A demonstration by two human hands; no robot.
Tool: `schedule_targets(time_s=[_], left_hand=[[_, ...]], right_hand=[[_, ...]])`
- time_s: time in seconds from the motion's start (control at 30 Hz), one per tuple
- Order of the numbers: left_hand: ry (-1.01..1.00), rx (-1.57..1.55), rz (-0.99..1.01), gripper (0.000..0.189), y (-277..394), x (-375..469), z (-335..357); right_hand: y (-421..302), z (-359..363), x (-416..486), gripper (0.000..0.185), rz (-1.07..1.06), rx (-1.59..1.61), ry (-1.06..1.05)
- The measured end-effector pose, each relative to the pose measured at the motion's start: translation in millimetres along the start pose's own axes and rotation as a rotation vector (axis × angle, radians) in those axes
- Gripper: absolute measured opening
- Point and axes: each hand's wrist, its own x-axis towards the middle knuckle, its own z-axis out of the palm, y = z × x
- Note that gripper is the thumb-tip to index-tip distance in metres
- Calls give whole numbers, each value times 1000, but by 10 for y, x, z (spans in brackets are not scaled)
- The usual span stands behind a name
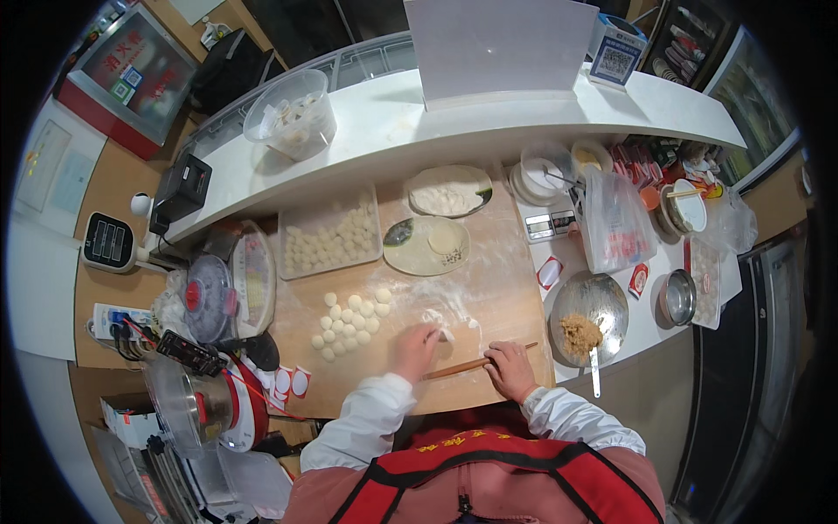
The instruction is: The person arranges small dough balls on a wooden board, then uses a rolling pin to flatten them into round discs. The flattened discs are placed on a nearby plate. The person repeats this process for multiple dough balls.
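Observation:
My left hand [417, 350], slightly blurred, pinches the edge of a small white piece of dough [446, 335] on the floured wooden board [497, 288]. My right hand [511, 371] rests over a thin wooden rolling pin [458, 369] near the board's front edge. Several flattened dough pieces [351, 319] lie left of my left hand. Beyond them stands a clear plastic box [330, 267] with many small dough pieces. An oval plate [411, 262] holds round dough wrappers, and behind it another oval plate [486, 196] holds white flour.
To the right, a metal bowl [612, 298] holds brown filling and a spatula [595, 373]. Behind it are a digital kitchen scale [548, 226] and a plastic bag [615, 223]. Lidded containers [211, 295] and a red appliance [252, 406] crowd the left. A raised white counter [386, 118] runs behind the board.

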Motion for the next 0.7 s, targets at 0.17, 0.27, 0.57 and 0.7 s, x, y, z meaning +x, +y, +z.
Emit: schedule_targets(time_s=[0.17,0.27,0.57,0.7], left_hand=[[282,-418,-158,18,103,825,-133],[389,108,-7,22,-197,974,-212],[-31,243,126,13,-711,77,-96],[-61,325,14,36,-330,108,35]], right_hand=[[25,18,58,28,-8,-51,-33],[13,3,97,28,-20,-66,-45],[-14,-24,78,28,-24,-69,-24],[-10,-18,95,28,-32,-67,-22]])
